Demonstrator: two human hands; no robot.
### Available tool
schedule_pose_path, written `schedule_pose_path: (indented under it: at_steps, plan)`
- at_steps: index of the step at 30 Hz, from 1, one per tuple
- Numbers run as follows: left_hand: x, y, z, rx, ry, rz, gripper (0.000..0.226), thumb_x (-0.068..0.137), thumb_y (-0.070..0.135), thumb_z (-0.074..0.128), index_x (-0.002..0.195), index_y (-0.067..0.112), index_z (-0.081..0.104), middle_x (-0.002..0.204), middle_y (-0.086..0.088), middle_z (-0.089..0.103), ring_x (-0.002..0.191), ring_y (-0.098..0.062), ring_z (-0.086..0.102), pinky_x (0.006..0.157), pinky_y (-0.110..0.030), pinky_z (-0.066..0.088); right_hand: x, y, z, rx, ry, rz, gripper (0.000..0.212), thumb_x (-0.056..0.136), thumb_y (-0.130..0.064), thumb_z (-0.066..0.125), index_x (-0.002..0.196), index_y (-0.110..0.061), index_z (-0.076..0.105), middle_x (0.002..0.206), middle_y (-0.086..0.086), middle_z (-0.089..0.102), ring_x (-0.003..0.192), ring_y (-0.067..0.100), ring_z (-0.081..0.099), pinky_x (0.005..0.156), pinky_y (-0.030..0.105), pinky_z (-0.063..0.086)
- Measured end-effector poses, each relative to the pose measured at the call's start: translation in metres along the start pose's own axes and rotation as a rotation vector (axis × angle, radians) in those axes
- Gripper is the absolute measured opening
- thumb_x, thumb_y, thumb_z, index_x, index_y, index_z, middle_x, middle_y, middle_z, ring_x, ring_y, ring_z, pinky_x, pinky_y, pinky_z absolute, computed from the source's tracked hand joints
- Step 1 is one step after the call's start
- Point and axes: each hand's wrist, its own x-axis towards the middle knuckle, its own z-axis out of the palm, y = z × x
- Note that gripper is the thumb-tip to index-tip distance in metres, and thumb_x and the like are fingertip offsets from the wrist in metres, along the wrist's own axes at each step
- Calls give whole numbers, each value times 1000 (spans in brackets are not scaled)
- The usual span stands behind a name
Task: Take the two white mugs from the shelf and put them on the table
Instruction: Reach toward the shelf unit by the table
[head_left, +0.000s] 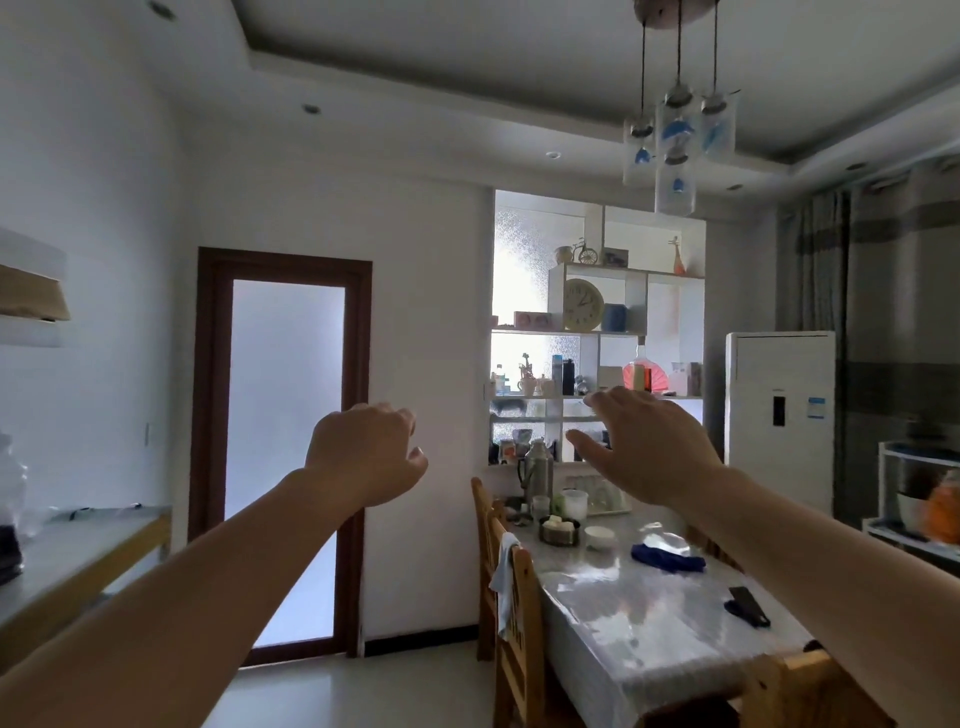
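Both hands raised empty, left hand (363, 454) curled, right hand (652, 449) spread toward shelf (597, 332)

Dim backlit room, frosted shelf window (519, 270) blown out, table (649, 613) glare, wide-angle bending at edges.

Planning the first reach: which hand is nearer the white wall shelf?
Right. The right hand is raised directly in front of the white wall shelf; the left hand is off to its left, before the wall.
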Motion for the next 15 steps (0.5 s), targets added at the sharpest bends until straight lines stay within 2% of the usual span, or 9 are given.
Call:
schedule_pose_path:
  at_steps: [6,10,15]
  plan:
    - [81,-4,92,17,9,-15,24,81,42,46,87,20,55,81,5,56,71,-15,52,58,-29,35,76,42,85,-39,61,-13,54,89,-57,34,119,-17,52,111,2,66,99,20,62,85,38,49]
    - [148,-2,151,14,23,-25,33,81,43,46,101,20,60,96,3,65,80,-15,57,62,-29,35,135,77,141,-39,39,-22,53,89,-57,33,121,-18,50,115,2,65,104,20,60,90,40,49]
    - [213,-5,219,21,51,-38,35,81,44,46,102,20,60,100,1,66,85,-18,60,62,-29,36,198,105,208,-57,13,-48,53,90,-57,33,123,-18,49,123,2,62,111,22,58,95,41,46]
